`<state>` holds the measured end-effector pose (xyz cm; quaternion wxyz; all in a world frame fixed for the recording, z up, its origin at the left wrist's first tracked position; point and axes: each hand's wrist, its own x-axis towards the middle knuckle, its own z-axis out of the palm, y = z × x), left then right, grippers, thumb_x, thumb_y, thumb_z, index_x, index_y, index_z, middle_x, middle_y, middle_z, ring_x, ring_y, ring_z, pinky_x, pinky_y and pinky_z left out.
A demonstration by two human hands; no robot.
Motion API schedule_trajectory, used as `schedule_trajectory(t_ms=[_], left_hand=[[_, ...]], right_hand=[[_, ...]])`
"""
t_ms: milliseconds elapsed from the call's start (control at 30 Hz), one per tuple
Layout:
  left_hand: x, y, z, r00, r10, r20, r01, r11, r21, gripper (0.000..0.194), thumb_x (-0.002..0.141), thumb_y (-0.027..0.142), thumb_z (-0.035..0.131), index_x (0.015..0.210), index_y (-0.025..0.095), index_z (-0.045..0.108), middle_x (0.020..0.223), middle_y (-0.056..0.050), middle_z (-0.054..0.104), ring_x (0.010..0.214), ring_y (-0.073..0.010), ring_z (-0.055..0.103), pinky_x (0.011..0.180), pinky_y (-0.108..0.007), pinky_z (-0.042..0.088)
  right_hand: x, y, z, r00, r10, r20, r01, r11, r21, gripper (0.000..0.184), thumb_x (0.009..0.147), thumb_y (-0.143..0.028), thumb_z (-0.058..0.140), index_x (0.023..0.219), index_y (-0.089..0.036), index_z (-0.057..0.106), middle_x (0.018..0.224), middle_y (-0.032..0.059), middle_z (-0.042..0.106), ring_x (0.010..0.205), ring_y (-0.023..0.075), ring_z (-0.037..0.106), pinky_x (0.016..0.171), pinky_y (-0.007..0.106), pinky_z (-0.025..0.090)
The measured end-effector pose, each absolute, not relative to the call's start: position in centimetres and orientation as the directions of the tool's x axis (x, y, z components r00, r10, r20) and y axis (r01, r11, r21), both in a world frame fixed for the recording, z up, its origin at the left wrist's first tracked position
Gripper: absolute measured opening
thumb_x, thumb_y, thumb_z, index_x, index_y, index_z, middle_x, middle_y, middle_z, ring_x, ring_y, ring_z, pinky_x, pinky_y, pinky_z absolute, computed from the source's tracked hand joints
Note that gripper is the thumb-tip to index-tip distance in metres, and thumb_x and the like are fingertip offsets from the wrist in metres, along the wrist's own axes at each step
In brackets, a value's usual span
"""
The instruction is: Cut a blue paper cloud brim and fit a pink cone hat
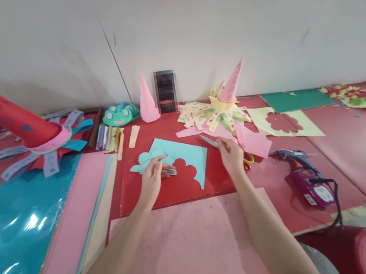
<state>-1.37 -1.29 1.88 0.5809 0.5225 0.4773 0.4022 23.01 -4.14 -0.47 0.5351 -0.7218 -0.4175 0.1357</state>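
My left hand (pixel 153 177) is closed on a light blue paper cut-out (pixel 144 158) with a scalloped edge, partly hidden by the fingers. Behind and beside it lies the light blue sheet (pixel 192 152), whose scalloped gap shows red beneath. With my right hand (pixel 231 157) I grip a pair of scissors (pixel 209 141), blades pointing left and away from me; their yellow handle loop sticks out beside the palm. Both sit over a red board (pixel 167 193). Pink paper scraps (pixel 255 141) lie just beyond my right hand.
A glue gun (pixel 293 155) and a purple power box (pixel 313 189) with a black cable are at right. Paper cones (pixel 147 103), a decorated cone (pixel 232 85), markers (pixel 106 138) and a green frog case (pixel 120 115) stand behind. A red tube (pixel 5 112) leans at left above stacked coloured sheets (pixel 73 207).
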Motion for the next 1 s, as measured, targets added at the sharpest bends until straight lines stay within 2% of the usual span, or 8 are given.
schedule_trajectory(t_ms=[33,100,167,267,400,567,833,1000], left_hand=[[-1.4,-1.3,1.9,0.223,0.966,-0.131,0.032,0.127,0.991,0.051,0.080,0.059,0.048,0.104,0.015,0.056,0.074,-0.007,0.072,0.063,-0.0202,0.070,0.058,-0.029,0.053],[-1.3,-1.4,1.9,0.232,0.963,-0.135,0.040,0.129,0.991,0.049,0.081,0.058,0.048,0.103,0.015,0.056,0.074,-0.007,0.072,0.063,-0.0204,0.070,0.058,-0.029,0.053],[-1.2,-1.4,1.9,0.247,0.958,-0.148,0.057,0.138,0.989,0.048,0.082,0.057,0.047,0.103,0.015,0.057,0.074,-0.007,0.072,0.064,-0.0202,0.069,0.058,-0.029,0.053],[-1.2,-1.4,1.8,0.275,0.948,-0.159,0.074,0.144,0.987,0.048,0.082,0.057,0.046,0.105,0.015,0.056,0.075,-0.007,0.072,0.065,-0.0190,0.070,0.060,-0.028,0.053],[-1.3,-1.3,1.7,0.284,0.945,-0.164,0.075,0.149,0.986,0.050,0.083,0.057,0.045,0.106,0.015,0.056,0.075,-0.008,0.072,0.065,-0.0185,0.069,0.061,-0.028,0.053],[-1.3,-1.3,1.8,0.282,0.941,-0.186,0.086,0.169,0.982,0.049,0.084,0.056,0.044,0.106,0.014,0.057,0.077,-0.008,0.073,0.065,-0.0180,0.069,0.061,-0.028,0.052],[-1.3,-1.3,1.8,0.280,0.942,-0.184,0.095,0.164,0.982,0.050,0.083,0.058,0.045,0.105,0.014,0.057,0.076,-0.009,0.073,0.065,-0.0186,0.069,0.061,-0.029,0.052],[-1.2,-1.3,2.0,0.280,0.938,-0.203,0.111,0.178,0.978,0.053,0.081,0.059,0.044,0.105,0.014,0.057,0.076,-0.009,0.073,0.065,-0.0188,0.069,0.062,-0.029,0.053]], right_hand=[[22.6,-4.1,-0.6,0.534,0.775,0.338,0.652,-0.124,-0.748,0.028,0.085,-0.026,0.052,0.107,-0.018,0.069,0.103,0.0117,0.068,0.097,0.0249,0.061,0.088,0.044,0.048],[22.0,-4.1,-0.8,0.393,0.839,0.376,0.865,-0.198,-0.461,0.032,0.086,-0.021,0.051,0.115,-0.020,0.066,0.109,0.0123,0.066,0.101,0.0275,0.057,0.090,0.046,0.042],[21.8,-3.9,-1.0,0.306,0.887,0.346,0.939,-0.222,-0.262,0.037,0.089,-0.016,0.047,0.122,-0.021,0.062,0.107,0.0124,0.065,0.097,0.0269,0.056,0.087,0.044,0.041],[22.3,-3.6,-1.2,0.225,0.920,0.320,0.973,-0.196,-0.121,0.041,0.090,-0.013,0.043,0.127,-0.023,0.059,0.100,0.0115,0.065,0.091,0.0244,0.054,0.079,0.038,0.038],[23.6,-3.2,-1.3,0.140,0.920,0.366,0.987,-0.102,-0.122,0.037,0.092,-0.020,0.043,0.123,-0.027,0.062,0.100,0.0098,0.062,0.088,0.0230,0.050,0.073,0.036,0.037],[24.4,-3.1,-1.7,0.043,0.917,0.397,0.992,0.009,-0.129,0.044,0.090,-0.014,0.040,0.127,-0.028,0.059,0.100,0.0105,0.062,0.086,0.0240,0.049,0.072,0.038,0.038],[24.2,-3.1,-2.0,0.060,0.931,0.360,0.994,-0.024,-0.103,0.057,0.082,-0.003,0.038,0.127,-0.032,0.058,0.102,0.0119,0.056,0.087,0.0257,0.047,0.072,0.039,0.039],[24.2,-3.2,-1.8,0.056,0.944,0.326,0.996,-0.029,-0.086,0.060,0.082,-0.002,0.037,0.131,-0.032,0.054,0.100,0.0119,0.056,0.086,0.0258,0.048,0.071,0.038,0.039]])
